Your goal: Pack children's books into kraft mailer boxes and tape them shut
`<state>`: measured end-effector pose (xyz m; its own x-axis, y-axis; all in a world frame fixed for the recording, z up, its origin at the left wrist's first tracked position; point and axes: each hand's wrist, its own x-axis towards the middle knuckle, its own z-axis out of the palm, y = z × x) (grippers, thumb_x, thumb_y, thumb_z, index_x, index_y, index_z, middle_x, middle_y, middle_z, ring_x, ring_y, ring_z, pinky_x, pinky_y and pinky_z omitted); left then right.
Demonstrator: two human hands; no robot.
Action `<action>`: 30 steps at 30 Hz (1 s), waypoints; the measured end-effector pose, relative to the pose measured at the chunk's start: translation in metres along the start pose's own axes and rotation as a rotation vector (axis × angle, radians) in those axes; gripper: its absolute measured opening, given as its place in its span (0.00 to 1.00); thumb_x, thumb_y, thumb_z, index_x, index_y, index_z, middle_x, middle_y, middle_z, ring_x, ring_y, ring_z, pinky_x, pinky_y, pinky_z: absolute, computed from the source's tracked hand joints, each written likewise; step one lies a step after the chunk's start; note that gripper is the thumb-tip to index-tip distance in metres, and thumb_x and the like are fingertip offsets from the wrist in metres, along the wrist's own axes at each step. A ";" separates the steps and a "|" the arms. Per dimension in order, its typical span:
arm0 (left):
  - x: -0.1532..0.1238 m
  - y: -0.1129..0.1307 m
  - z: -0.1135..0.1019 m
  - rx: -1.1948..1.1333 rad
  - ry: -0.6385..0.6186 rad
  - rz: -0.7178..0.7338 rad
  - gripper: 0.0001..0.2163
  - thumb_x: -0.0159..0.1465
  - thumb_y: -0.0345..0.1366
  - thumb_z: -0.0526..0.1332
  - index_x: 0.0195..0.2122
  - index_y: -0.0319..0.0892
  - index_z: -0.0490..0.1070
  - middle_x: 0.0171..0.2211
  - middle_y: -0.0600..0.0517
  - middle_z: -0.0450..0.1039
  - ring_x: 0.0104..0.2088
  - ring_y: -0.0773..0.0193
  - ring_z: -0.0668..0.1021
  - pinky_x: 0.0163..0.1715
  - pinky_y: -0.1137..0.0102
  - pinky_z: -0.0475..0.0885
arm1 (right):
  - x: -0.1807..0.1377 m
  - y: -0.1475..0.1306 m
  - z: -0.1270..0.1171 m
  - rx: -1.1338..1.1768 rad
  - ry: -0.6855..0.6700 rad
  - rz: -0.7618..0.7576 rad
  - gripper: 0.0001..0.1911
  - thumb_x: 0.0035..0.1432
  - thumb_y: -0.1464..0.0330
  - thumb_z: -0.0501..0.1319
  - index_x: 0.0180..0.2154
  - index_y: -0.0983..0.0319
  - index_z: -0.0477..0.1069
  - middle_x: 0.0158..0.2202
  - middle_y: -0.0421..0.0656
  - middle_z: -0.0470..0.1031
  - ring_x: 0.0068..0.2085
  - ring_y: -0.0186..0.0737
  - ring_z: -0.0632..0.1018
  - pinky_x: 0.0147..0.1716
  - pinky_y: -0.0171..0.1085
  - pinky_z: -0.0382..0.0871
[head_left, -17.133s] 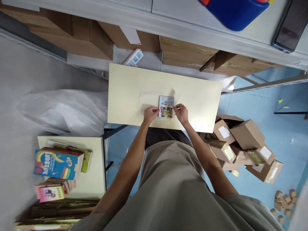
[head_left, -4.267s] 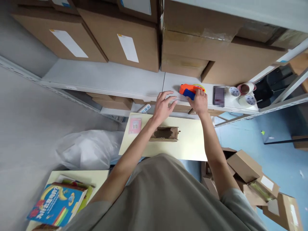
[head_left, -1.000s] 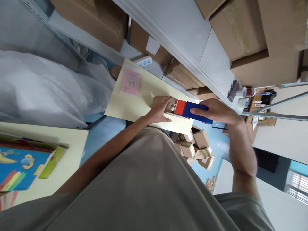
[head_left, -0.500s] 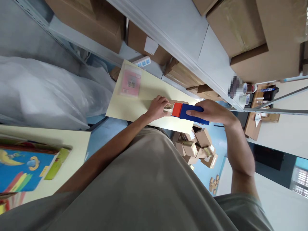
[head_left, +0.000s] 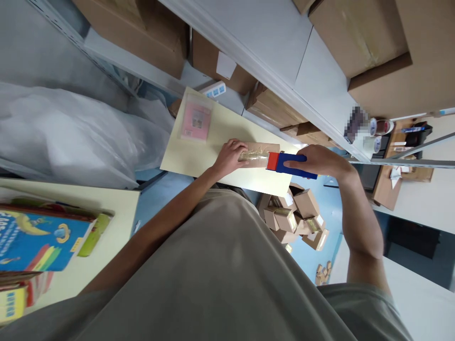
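Observation:
A small brown cardboard box (head_left: 268, 147) lies on the pale yellow tabletop (head_left: 179, 157). My left hand (head_left: 232, 157) grips its left end, fingers curled over the top and thumb along the near side. My right hand (head_left: 318, 160) is closed around a blue tape dispenser (head_left: 294, 166) with a red front, held over the box's right part. Between the dispenser and my left fingers, a strip of clear tape (head_left: 255, 157) runs along the box top. A pink item in clear wrapping (head_left: 195, 121) lies on the table's left end.
Beyond the table stands a grey shelf (head_left: 263, 52) loaded with cardboard boxes. Several cartons (head_left: 305, 206) are heaped on the blue floor at right. White plastic sheeting (head_left: 78, 130) hangs at left. Colourful books (head_left: 39, 239) rest on another table at lower left.
The tape dispenser in my right hand has moved right, away from my left hand. A longer stretch of tape and more of the box top now show between them.

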<state>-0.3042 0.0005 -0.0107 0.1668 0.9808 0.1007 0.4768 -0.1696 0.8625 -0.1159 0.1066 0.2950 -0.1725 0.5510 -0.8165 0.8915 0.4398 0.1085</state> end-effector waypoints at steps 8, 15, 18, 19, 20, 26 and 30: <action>-0.003 0.002 -0.001 0.062 -0.026 -0.012 0.23 0.64 0.40 0.75 0.60 0.48 0.78 0.63 0.42 0.77 0.68 0.40 0.70 0.69 0.43 0.67 | 0.065 0.044 0.035 -0.114 0.045 0.036 0.37 0.67 0.35 0.59 0.38 0.61 0.83 0.34 0.52 0.84 0.37 0.52 0.83 0.33 0.41 0.64; -0.007 0.010 -0.001 0.160 -0.033 -0.075 0.26 0.70 0.43 0.71 0.68 0.46 0.73 0.67 0.40 0.74 0.69 0.41 0.72 0.71 0.45 0.67 | 0.112 0.063 0.057 -0.070 0.034 -0.033 0.34 0.69 0.39 0.61 0.47 0.64 0.83 0.42 0.57 0.86 0.45 0.55 0.84 0.39 0.42 0.69; -0.013 0.020 0.003 0.243 -0.056 -0.091 0.26 0.76 0.46 0.62 0.73 0.47 0.69 0.73 0.39 0.69 0.74 0.42 0.69 0.74 0.45 0.63 | 0.124 0.073 0.065 -0.056 0.036 -0.063 0.33 0.70 0.41 0.61 0.50 0.64 0.82 0.44 0.57 0.86 0.47 0.58 0.84 0.42 0.43 0.71; -0.015 0.025 0.006 0.276 -0.070 -0.094 0.26 0.77 0.46 0.60 0.74 0.47 0.67 0.75 0.39 0.66 0.76 0.42 0.66 0.75 0.44 0.61 | 0.126 0.077 0.067 -0.051 0.032 -0.073 0.33 0.70 0.41 0.60 0.51 0.64 0.81 0.45 0.57 0.85 0.47 0.58 0.84 0.42 0.43 0.71; -0.018 0.030 0.010 0.307 -0.089 -0.096 0.27 0.78 0.47 0.57 0.76 0.47 0.65 0.77 0.39 0.63 0.79 0.42 0.62 0.76 0.43 0.58 | 0.129 0.081 0.068 -0.045 0.030 -0.084 0.33 0.70 0.41 0.60 0.51 0.64 0.81 0.45 0.57 0.85 0.47 0.58 0.84 0.42 0.44 0.71; -0.023 0.060 0.051 0.413 -0.135 -0.202 0.44 0.77 0.59 0.52 0.82 0.30 0.44 0.81 0.24 0.43 0.82 0.35 0.49 0.78 0.37 0.50 | 0.139 0.089 0.083 0.000 0.035 -0.160 0.36 0.70 0.40 0.59 0.56 0.64 0.80 0.49 0.59 0.85 0.52 0.61 0.84 0.46 0.44 0.72; -0.001 0.067 0.066 0.466 -0.158 -0.187 0.54 0.71 0.65 0.60 0.81 0.27 0.40 0.81 0.21 0.37 0.82 0.28 0.44 0.77 0.31 0.46 | 0.137 0.086 0.093 0.013 0.047 -0.210 0.37 0.70 0.39 0.60 0.58 0.63 0.79 0.51 0.60 0.85 0.55 0.63 0.83 0.50 0.45 0.72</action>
<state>-0.2158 -0.0185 0.0139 0.1534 0.9780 -0.1411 0.8382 -0.0532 0.5427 -0.0243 0.1537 0.1398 -0.3744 0.4805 -0.7931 0.8389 0.5399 -0.0690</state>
